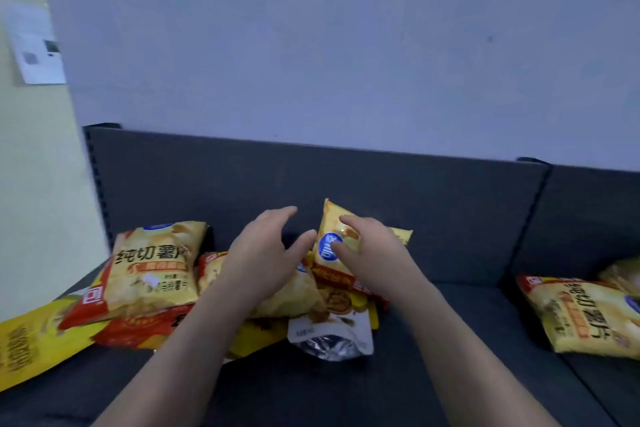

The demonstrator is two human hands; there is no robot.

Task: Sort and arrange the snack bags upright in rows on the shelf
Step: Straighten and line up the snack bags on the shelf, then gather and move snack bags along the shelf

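On the dark shelf [450, 218], the left hand [263, 253] hovers wide-fingered while the right hand's [374, 253] spread fingers [346, 220] touch the twelve-o'clock bag [325, 253], probably light and slippery: grip its sides.

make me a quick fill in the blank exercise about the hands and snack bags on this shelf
1. The right hand rests on a yellow bag with a round ____ logo.
2. The left hand has its fingers spread and holds ____.
3. The foil bag at the front of the pile is ____ in colour.
4. The shelf is dark ____.

Missing words: blue; nothing; silver; grey
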